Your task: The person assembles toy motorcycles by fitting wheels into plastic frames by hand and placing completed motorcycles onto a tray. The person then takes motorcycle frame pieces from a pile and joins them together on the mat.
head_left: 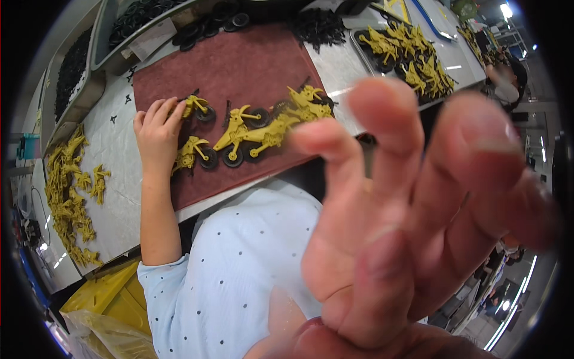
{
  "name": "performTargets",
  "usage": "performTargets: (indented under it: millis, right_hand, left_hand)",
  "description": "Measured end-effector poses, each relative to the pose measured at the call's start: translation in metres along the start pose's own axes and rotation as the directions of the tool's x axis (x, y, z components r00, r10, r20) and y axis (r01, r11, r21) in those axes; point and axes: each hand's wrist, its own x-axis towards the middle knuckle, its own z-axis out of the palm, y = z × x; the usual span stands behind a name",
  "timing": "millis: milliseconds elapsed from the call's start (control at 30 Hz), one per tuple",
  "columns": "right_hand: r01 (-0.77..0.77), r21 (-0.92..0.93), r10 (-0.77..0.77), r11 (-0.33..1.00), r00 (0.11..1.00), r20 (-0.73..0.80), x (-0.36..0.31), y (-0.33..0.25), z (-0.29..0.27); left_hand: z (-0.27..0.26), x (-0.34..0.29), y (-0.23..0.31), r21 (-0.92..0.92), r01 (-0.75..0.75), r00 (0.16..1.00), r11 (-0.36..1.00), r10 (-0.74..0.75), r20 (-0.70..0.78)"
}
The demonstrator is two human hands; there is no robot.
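Note:
My left hand [156,127] rests on the dark red mat, its fingers bent round the rear of a yellow toy motorcycle [196,105] with a black wheel. Its fingers hide part of that toy. Just below, near my wrist, lies another yellow toy motorcycle [190,151]. Several more yellow toy motorcycles [270,133] with black wheels sit in a cluster to the right on the mat. My right hand [394,197] is raised large and close to the view, fingers apart and curved, with nothing in it.
The red mat [239,60] covers the middle of the white table. Yellow toy parts [67,197] are heaped at the left. Grey bins [122,51] of black parts stand at the far left. Loose black wheels [206,27] lie behind the mat. A tray of yellow toys [412,54] sits back right.

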Motion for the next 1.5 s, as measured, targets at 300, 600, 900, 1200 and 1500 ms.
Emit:
performTargets:
  millis: [300,600,900,1200,1500]
  right_hand:
    - [-0.238,0.196,0.234,0.951,0.971,0.045,0.021,0.007,-0.037]
    - [-0.102,0.245,0.070,0.964,0.988,0.138,0.013,0.015,-0.012]
    - [-0.125,0.109,0.127,0.986,0.992,-0.008,-0.003,0.060,-0.050]
    - [-0.286,0.082,0.297,0.955,0.917,-0.267,-0.025,0.099,-0.089]
    - [-0.358,-0.686,0.478,0.633,0.878,-0.017,-0.018,0.155,-0.126]
  left_hand:
    - [-0.013,-0.016,-0.020,-0.201,0.149,0.950,0.968,-0.084,0.300]
    - [-0.018,-0.018,-0.030,-0.252,0.184,0.936,0.950,-0.092,0.339]
    - [-0.007,0.003,-0.036,-0.317,0.115,0.925,0.941,0.015,0.380]
    - [0.004,0.007,-0.017,-0.114,-0.015,0.951,0.993,0.050,0.304]
    - [-0.002,-0.001,-0.023,-0.135,0.089,0.930,0.987,-0.033,0.366]
